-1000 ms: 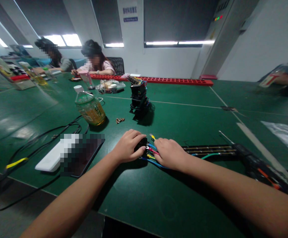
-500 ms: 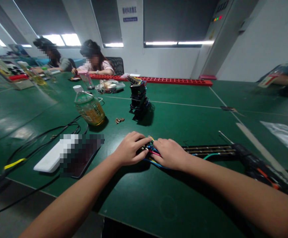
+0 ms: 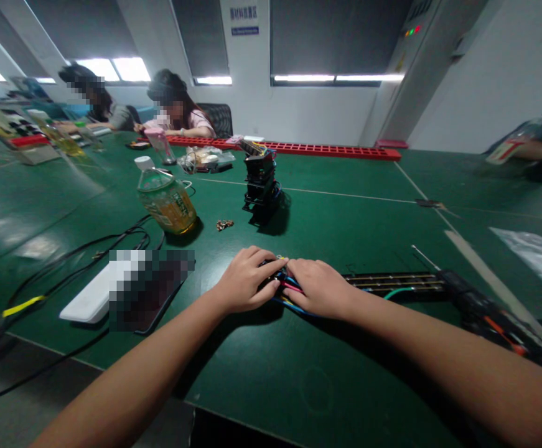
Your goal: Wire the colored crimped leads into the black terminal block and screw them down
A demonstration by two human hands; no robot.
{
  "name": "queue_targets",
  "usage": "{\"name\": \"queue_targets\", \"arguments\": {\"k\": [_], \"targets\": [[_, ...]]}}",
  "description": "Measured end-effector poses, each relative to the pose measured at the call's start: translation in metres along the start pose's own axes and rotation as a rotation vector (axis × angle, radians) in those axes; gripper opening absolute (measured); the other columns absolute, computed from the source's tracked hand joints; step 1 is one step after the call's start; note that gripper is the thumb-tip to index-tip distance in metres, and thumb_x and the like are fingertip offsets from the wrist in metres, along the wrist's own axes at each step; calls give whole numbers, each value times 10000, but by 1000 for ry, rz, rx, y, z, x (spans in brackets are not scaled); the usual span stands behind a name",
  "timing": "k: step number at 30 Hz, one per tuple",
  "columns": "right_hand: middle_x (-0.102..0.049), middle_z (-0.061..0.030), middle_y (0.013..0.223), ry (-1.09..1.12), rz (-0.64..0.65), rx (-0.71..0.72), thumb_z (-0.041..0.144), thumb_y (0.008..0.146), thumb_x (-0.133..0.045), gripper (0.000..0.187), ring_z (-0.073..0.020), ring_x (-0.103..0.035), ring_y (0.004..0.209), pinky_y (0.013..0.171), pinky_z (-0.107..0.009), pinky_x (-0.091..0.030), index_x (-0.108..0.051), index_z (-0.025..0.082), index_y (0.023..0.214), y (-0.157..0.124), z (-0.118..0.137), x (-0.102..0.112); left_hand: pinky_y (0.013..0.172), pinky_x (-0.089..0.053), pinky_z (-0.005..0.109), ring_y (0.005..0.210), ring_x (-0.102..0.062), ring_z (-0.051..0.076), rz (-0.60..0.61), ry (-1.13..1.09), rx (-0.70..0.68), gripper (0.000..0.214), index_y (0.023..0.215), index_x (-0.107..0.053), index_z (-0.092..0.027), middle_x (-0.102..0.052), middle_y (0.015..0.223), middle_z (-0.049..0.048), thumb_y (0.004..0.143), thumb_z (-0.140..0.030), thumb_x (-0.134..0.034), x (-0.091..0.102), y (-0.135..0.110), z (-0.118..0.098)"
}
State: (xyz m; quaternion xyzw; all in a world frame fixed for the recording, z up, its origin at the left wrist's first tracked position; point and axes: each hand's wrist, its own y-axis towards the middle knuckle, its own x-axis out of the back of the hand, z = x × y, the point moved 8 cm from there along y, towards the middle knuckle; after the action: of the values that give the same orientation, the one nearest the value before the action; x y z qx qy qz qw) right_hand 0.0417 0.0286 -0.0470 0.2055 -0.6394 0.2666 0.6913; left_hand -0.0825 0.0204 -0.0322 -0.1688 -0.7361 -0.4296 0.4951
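My left hand (image 3: pixel 248 281) is closed on the left end of a dark wired part, its thumb and fingers pinching close to the wires. Against it, my right hand (image 3: pixel 321 289) grips the same bundle of red, blue and yellow wires (image 3: pixel 294 284). The fingers of both hands nearly touch and cover most of the part. To the right of my right hand lies a long black strip (image 3: pixel 392 283) with gold lines and a green wire; whether it joins the held part is hidden. A black power screwdriver (image 3: pixel 490 314) with orange marks lies beyond it.
Ahead stand a stack of black wired parts (image 3: pixel 260 186), a small pile of screws (image 3: pixel 224 224) and a drink bottle (image 3: pixel 170 205). On the left lie a white slab (image 3: pixel 86 295), a dark phone-like slab (image 3: pixel 156 305) and black cables (image 3: pixel 65 269). Two people sit across the table.
Both hands stay at the same spot on the wires, with only slight finger movement. The view has shifted a little.
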Motion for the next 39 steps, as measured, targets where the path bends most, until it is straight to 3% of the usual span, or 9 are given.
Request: {"name": "queue_targets", "arguments": {"k": [3,8,11,14,23,28,39], "targets": [[-690,-133,1196,2,7,0,475,1028,-509,405,-271,-664,1049,900,-382,-482,-597,145,1246,-1,0,1,933,-509,512,1066,-609,322,-10,-38,30,532,1433,-580,-85,-687,1251,192,1012,-400,-500,0,-1,3],[-686,-130,1182,11,17,8,510,1030,-503,416,-271,-657,1034,873,-375,-461,-610,155,1218,-2,1,3,937,-525,506,1053,-622,318,-33,-82,53,444,1297,-639,-100,-694,1193,187,999,-409,-528,3,0,4],[-687,-122,1166,65,26,9,532,1068,-403,455,-254,-650,1023,866,-360,-441,-626,162,1211,0,-1,5,928,-538,496,1051,-633,316,-57,-90,48,413,1271,-641,-104,-689,1181,190,991,-392,-545,5,-1,3],[-692,-106,1125,122,45,13,437,1104,-311,443,-218,-642,996,853,-331,-419,-655,165,1164,3,-5,5,923,-549,484,1061,-638,314,-75,-93,37,417,1280,-631,-98,-677,1190,198,994,-393,-557,7,-2,3],[-701,-99,1099,132,73,15,409,1093,-368,410,-185,-632,944,822,-293,-405,-699,167,1083,5,-6,2,952,-505,503,1099,-634,325,-24,-96,27,487,1353,-616,-144,-679,1232,177,994,-470,-568,8,-4,11],[-704,-111,1153,92,82,15,416,1095,-360,414,-194,-647,980,837,-297,-413,-689,163,1102,5,-4,4,976,-503,495,1124,-624,319,-3,-175,93,489,1342,-631,-143,-676,1243,171,1010,-491,-538,6,-5,21],[-709,-141,1220,28,119,10,398,1092,-348,405,-261,-669,1101,919,-348,-448,-669,155,1128,2,5,9,881,-516,438,1002,-631,286,17,-204,72,424,1208,-665,-145,-697,1109,141,993,-496,-565,8,-2,17]]}}
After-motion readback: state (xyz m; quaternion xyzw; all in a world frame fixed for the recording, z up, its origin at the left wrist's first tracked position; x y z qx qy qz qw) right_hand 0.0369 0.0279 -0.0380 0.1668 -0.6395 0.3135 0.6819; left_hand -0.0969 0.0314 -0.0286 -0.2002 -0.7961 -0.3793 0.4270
